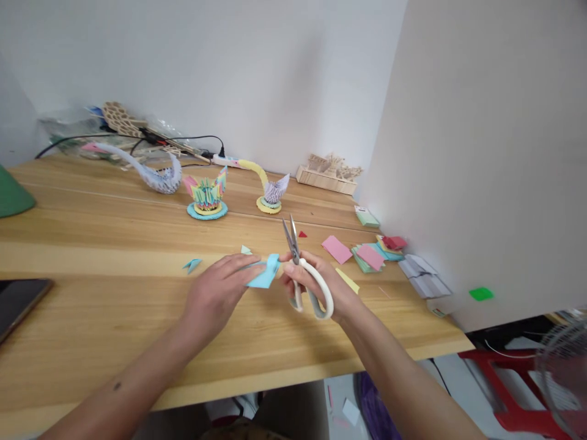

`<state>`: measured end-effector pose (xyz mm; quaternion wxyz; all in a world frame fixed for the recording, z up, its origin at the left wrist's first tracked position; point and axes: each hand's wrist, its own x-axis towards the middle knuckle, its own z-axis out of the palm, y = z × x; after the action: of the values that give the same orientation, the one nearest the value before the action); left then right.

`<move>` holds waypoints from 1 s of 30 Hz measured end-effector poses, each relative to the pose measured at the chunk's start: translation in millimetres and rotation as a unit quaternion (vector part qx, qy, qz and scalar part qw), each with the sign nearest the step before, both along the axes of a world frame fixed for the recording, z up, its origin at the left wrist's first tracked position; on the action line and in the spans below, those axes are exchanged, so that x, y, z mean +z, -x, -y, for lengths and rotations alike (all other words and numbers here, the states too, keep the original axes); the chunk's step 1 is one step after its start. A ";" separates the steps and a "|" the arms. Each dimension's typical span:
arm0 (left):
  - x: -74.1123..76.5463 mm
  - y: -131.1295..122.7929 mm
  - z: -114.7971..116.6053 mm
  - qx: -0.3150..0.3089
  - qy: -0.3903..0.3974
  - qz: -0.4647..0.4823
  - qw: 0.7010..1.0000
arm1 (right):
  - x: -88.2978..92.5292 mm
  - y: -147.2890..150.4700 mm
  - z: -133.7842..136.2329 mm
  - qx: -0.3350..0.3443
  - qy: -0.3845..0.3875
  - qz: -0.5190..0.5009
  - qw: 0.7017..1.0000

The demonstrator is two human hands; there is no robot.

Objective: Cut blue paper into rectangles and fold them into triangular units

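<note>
My left hand [215, 293] pinches a light blue piece of paper [265, 273] above the wooden table [114, 342]. My right hand [316, 287] grips a pair of scissors [300, 269] by its white handles, blades together and pointing up and away, right beside the blue paper. A small folded blue piece [192, 264] lies on the table left of my left hand, and a pale green scrap [246, 249] lies just beyond my fingers. A tiny red scrap [302, 234] sits past the scissor tips.
Paper models stand at the back: a white swan [156, 174], a multicoloured crown shape [207, 197] and a yellow-necked swan [270, 195]. Pink and green paper stacks [367, 253] lie right. A phone [18, 302] lies left, a fan [564, 379] lower right.
</note>
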<state>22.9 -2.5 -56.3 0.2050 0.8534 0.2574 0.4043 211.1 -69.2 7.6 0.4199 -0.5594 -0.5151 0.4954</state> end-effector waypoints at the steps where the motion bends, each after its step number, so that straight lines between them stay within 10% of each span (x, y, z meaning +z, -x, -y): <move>1: -3.3 -0.5 1.1 0.005 -0.048 -0.001 0.999 | -2.4 2.2 -0.8 0.000 -0.008 -0.020 1.000; 7: -9.9 -3.9 6.4 0.000 -0.186 0.025 0.982 | -9.0 5.3 -2.7 -0.011 -0.083 -0.035 0.996; 12: -1.7 -3.6 4.4 -0.032 0.096 0.138 0.985 | -8.4 -8.8 1.2 0.003 -0.114 -0.001 0.994; 16: -0.3 -6.3 4.0 -0.125 0.513 0.242 0.814 | -9.3 -8.9 4.9 0.030 -0.114 -0.008 0.993; 19: 0.3 -8.1 5.1 -0.165 0.649 0.203 0.714 | -9.3 -7.1 2.7 0.049 -0.090 0.002 0.995; 23: 0.8 -8.1 1.8 -0.112 0.647 0.252 0.711 | -17.8 -23.0 -5.7 -0.035 -0.051 0.136 0.989; 27: 2.1 -7.7 -2.5 -0.102 0.621 0.311 0.712 | -36.6 -42.0 -6.5 -0.143 -0.033 0.395 0.907; 30: 5.4 -8.1 -3.2 -0.079 0.619 0.344 0.702 | -43.9 -40.2 4.0 -0.118 0.008 0.283 0.952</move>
<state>31.0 0.7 -50.9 0.7924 0.3534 0.2929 0.4018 251.3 -73.3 -36.4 0.3080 -0.7368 -0.5389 0.2680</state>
